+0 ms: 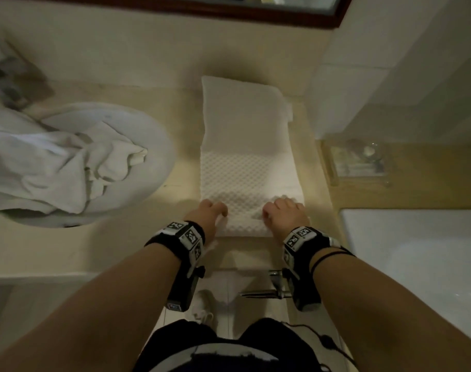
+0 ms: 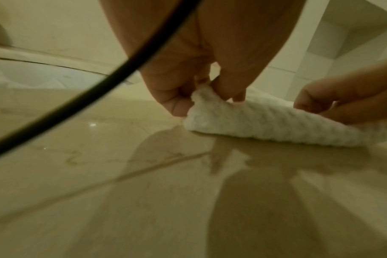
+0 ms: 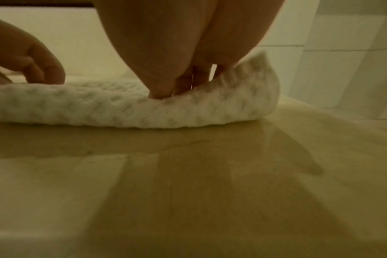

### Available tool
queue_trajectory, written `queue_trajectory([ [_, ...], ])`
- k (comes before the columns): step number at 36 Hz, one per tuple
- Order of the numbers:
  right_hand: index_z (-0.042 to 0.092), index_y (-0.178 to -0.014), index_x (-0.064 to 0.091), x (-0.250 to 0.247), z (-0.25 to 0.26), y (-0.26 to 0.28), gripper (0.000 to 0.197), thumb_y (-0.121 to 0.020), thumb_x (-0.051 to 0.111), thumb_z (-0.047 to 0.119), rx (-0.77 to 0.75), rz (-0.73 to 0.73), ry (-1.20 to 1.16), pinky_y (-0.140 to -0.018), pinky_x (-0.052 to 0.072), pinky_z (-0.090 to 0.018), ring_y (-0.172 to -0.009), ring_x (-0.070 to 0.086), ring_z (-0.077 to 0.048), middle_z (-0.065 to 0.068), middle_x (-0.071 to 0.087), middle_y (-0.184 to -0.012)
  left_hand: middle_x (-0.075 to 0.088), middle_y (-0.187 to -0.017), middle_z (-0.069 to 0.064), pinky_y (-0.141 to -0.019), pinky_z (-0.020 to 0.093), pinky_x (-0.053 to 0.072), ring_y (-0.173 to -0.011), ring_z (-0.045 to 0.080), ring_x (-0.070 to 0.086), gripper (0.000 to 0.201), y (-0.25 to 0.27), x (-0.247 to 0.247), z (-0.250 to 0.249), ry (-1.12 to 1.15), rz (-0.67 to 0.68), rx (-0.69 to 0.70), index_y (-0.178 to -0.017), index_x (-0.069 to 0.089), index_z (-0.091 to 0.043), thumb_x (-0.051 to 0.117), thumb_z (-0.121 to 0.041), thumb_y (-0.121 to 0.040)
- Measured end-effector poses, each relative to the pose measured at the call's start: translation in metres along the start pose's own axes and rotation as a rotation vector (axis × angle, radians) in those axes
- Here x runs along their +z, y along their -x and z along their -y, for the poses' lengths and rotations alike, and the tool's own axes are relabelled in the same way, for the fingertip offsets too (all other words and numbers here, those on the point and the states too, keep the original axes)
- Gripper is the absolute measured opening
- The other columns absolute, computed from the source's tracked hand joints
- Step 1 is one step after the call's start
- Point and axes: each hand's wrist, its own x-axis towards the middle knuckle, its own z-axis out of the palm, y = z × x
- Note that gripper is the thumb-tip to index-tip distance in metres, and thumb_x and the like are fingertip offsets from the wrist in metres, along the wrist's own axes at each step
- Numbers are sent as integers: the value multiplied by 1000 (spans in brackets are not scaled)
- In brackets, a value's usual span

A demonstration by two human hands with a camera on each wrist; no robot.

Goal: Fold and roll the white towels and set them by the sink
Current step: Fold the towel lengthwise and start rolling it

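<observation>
A white waffle-textured towel [image 1: 245, 157] lies folded into a long strip on the beige counter [image 1: 186, 146], running away from me. Its near end is curled up into the start of a roll [image 2: 265, 122] [image 3: 121, 108]. My left hand [image 1: 212, 210] pinches the roll's left end [image 2: 199, 97] between thumb and fingers. At the right end my right hand [image 1: 282, 210] has its fingers curled onto the roll [image 3: 170, 90]. More crumpled white towels [image 1: 62, 159] fill the round sink [image 1: 159, 135] to the left.
A wall with a dark-framed mirror [image 1: 229, 12] stands behind the counter. To the right a clear tray [image 1: 360, 162] sits on a wooden ledge, with a white basin [image 1: 416, 251] below it. The counter's front edge [image 1: 245, 267] is just under my wrists.
</observation>
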Motion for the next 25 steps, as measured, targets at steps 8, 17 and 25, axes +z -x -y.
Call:
queue_trajectory([
  [8,21,-115,51,-19,12,2,22,-94,46,20,-165,175,-31,-77,40,-31,-105,51,-27,-4,48,-118,49,-95,10,-71,31,39,-79,24,45,21,-11,-11,-7,155,-79,-128,-96,43,-15,42,5,-89],
  [17,22,-122,50,-31,-9,-6,29,-94,45,17,-186,239,2,-85,40,-32,-110,51,-26,-4,54,-123,58,-122,7,-92,29,43,-113,27,54,22,-19,-12,-15,13,-78,-178,-98,70,-13,51,-4,-91],
  [25,19,-133,53,-51,-14,-33,37,-97,46,21,-99,456,-69,-99,45,-35,-117,54,-27,-7,55,-133,38,-141,-5,-107,36,26,-131,20,33,49,-1,-2,-27,-357,-140,-5,-130,46,-30,46,-56,-89],
])
